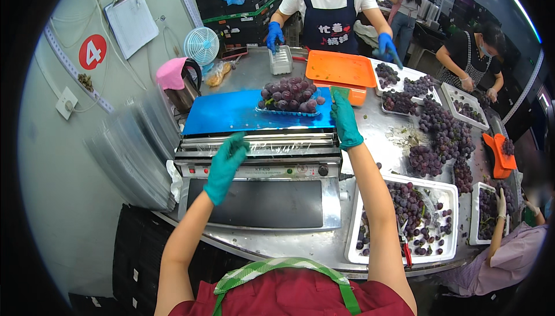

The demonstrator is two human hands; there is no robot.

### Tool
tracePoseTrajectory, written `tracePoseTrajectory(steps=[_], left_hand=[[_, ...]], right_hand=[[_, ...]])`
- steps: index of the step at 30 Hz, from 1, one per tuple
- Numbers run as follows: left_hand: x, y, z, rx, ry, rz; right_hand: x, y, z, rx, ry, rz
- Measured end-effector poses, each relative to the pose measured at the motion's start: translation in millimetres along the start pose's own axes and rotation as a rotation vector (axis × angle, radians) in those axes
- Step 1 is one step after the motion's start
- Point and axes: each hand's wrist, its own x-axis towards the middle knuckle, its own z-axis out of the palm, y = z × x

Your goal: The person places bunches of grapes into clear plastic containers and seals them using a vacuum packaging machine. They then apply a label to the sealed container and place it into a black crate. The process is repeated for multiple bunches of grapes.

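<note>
My left hand (227, 164), in a green glove, hovers over the metal rollers (260, 142) of a film wrapping machine. Its fingers are blurred and partly curled; whether they pinch the clear film (282, 147) cannot be told. My right hand (345, 121), gloved alike, reaches past the machine's right edge. Its fingertips meet a small green patch (340, 91) by the orange scale (358, 95); whether they hold it is unclear. Between and beyond my hands, a clear plastic tray heaped with purple grapes (288, 96) rests on the blue plate (221, 110). Below the rollers lies the dark heating plate (260, 203).
Stacked clear trays (130, 151), a kettle (184, 90) and a fan (201, 45) stand left. Opposite, a blue-gloved co-worker (329, 12) touches an empty tray (281, 60). Right are piled grapes (446, 129) and a white foam box (451, 225) with red-handled snips (406, 251). Other people work nearby.
</note>
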Motion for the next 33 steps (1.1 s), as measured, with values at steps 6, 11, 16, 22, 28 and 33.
tracePoseTrajectory(steps=[6,11,16,22,28,33], left_hand=[[128,-13,-22,0.03,0.033,-0.215],[215,-73,-32,-0.334,0.043,-0.375],[217,-81,-25,-0.522,-0.084,-0.301],[172,-45,-61,-0.595,-0.336,-0.265],[140,-49,-103,-0.59,-0.374,-0.255],[148,-57,-116,-0.525,-0.428,-0.305]], right_hand=[[19,-6,19,0.29,-0.059,0.122],[53,28,19,0.33,-0.02,0.196],[41,17,47,0.256,-0.057,0.172],[21,12,88,0.184,-0.131,0.169],[9,32,119,0.174,-0.117,0.282],[8,38,114,0.112,-0.155,0.167]])
